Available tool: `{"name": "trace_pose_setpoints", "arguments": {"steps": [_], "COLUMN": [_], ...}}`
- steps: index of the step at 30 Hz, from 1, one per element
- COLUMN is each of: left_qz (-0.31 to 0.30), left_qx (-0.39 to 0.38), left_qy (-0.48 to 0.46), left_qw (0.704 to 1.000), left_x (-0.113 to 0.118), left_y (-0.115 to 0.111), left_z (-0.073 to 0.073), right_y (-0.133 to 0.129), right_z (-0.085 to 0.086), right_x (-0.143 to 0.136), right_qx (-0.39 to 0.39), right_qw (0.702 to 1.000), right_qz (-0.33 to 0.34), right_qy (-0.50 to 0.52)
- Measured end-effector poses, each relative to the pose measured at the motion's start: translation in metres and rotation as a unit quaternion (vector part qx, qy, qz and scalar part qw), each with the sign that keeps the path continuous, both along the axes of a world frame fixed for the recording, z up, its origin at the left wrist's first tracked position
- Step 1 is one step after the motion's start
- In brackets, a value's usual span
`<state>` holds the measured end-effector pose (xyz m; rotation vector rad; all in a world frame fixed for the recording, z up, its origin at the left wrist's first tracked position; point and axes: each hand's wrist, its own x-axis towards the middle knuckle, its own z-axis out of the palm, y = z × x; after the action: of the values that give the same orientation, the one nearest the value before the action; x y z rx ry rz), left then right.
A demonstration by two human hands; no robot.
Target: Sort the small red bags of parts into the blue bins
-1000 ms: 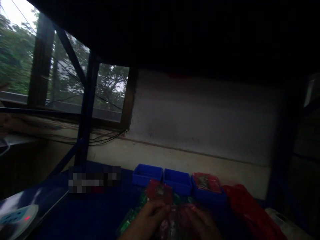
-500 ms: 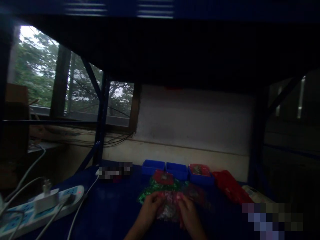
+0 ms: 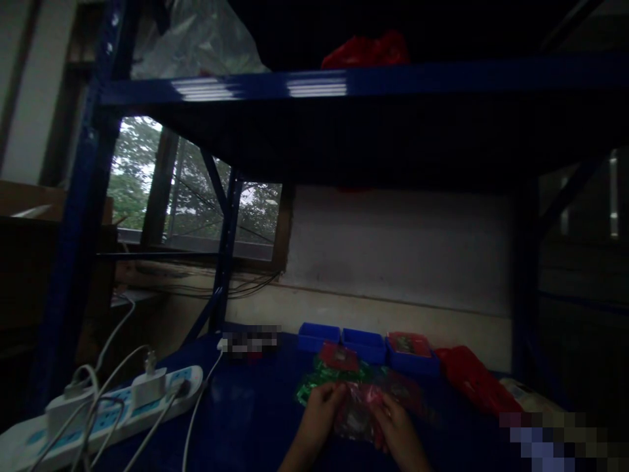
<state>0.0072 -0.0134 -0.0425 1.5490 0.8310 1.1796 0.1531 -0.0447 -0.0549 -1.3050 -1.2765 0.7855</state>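
Low in the head view, my left hand [image 3: 322,408] and my right hand [image 3: 393,419] pinch the top of a clear plastic bag with pink-red edges [image 3: 354,416], one on each side. The bag hangs between them; its contents are too dim to name. Just beyond lie shiny green packets [image 3: 309,385] with a red packet [image 3: 339,356] on top. Another dark reddish clear packet [image 3: 405,388] rests beyond my right hand.
Blue bins [image 3: 318,337] line the back, the right one holding a red packet [image 3: 409,343]. A red bag [image 3: 474,377] lies to their right. A white power strip [image 3: 191,380] with plugs and cables occupies the left. A blue shelf beam [image 3: 417,78] crosses overhead.
The view has shifted back and tilted up, bringing the upper shelf into sight. Both hands keep hold of the clear bag, with little change in their grip.
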Motion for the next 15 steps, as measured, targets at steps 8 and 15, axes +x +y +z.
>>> {"name": "trace_pose_setpoints", "arguments": {"steps": [8, 15], "left_qz": [-0.019, 0.0], "left_qx": [0.002, -0.006], "left_qy": [0.005, -0.004], "left_qw": [1.0, 1.0], "left_x": [-0.0014, -0.0014], "left_y": [0.0057, 0.0075], "left_z": [-0.0021, -0.0022], "right_y": [0.0027, 0.0063], "right_z": [-0.0004, -0.0045], "right_x": [-0.0013, -0.0011], "right_qx": [-0.004, -0.004], "right_qw": [0.999, 0.999], "right_qz": [-0.019, -0.036], "right_qy": [0.029, 0.022]}}
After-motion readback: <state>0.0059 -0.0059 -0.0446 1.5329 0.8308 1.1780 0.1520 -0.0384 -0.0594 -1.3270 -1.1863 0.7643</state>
